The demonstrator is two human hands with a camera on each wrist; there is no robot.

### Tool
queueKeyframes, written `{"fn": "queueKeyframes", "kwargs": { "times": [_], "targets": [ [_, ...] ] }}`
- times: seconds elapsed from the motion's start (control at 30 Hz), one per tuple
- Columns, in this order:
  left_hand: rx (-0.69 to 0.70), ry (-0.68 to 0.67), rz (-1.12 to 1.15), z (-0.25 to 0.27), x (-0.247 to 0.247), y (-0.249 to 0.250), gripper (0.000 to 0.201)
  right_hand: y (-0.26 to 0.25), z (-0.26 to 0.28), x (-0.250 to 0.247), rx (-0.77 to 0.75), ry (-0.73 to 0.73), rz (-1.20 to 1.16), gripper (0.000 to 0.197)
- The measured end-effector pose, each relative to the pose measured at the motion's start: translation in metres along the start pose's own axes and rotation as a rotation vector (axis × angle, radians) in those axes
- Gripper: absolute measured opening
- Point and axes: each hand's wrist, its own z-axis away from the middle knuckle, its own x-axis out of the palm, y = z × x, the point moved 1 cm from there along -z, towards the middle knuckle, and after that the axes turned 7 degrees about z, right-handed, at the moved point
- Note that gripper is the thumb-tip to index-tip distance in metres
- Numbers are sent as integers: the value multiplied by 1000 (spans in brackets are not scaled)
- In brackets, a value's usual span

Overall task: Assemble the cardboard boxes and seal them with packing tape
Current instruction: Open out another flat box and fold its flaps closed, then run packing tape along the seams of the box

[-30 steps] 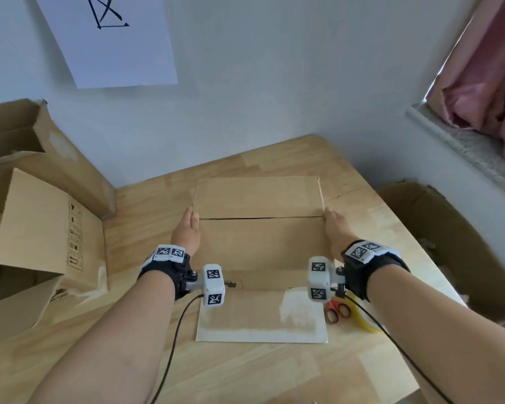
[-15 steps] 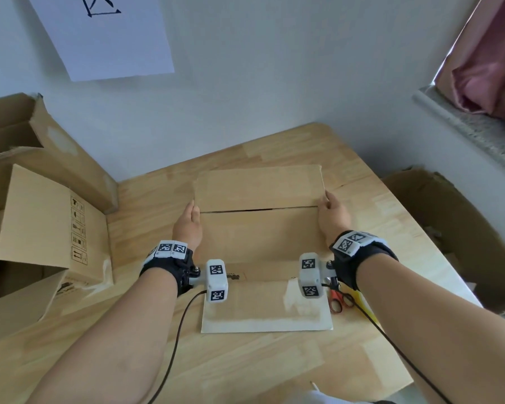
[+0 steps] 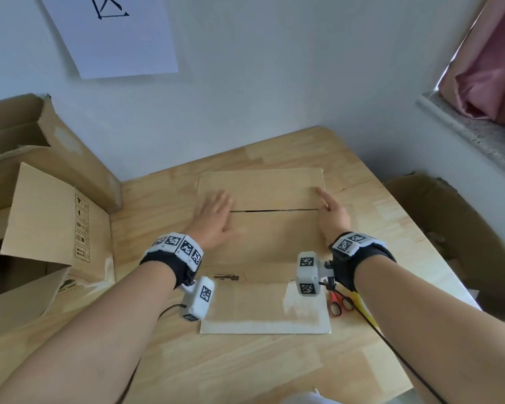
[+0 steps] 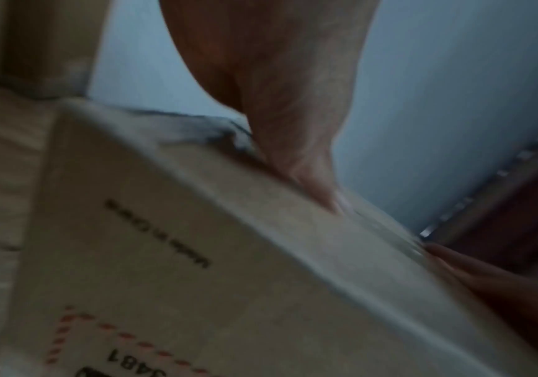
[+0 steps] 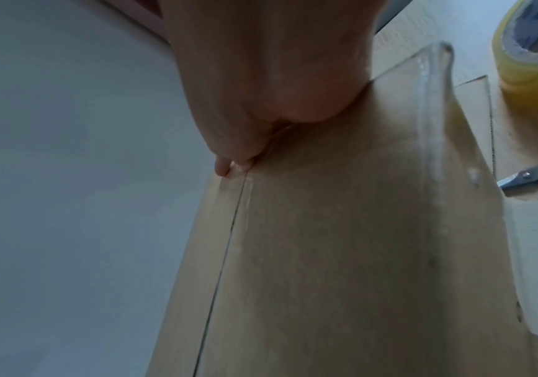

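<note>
Cardboard box (image 3: 260,228) on tabletop (image 3: 245,360), flaps folded shut, seam untaped; left hand (image 3: 213,217) and right hand (image 3: 331,212) flat, fingers straight, gripping nothing; tape (image 5: 531,63) near right, untouched.

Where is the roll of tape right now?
In the right wrist view the tape roll sits on the table at the person's right, beside the box and the scissors.

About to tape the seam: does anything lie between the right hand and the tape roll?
Nothing visible blocks it. The tape roll sits on the table beside the scissors, just behind the right hand, which rests on the box.
</note>
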Motion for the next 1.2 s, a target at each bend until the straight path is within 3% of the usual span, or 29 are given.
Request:
{"fn": "queueKeyframes", "kwargs": {
  "times": [0.07, 0.17, 0.53, 0.97, 1.1, 1.2],
  "targets": [
    [151, -222, -127, 5, 3, 23, 117, 0, 1, 0, -1, -6, -6, 52],
    [207, -313, -209, 4, 9, 37, 133, 0, 0, -2, -5, -2, -8, 51],
    [172, -315, -181, 2, 11, 30, 132, -1, -5, -3, 56, -11, -51, 48],
    [159, -309, -140, 2, 12, 34, 129, 1, 1, -9, 24, -84, -113, 49],
    [158, -295, -135, 3, 12, 33, 128, 23, 5, -24, 80, -54, -300, 39],
    [158, -298, -124, 5, 13, 37, 127, 65, 14, -44, 274, -17, -120, 32]
  ]
}}
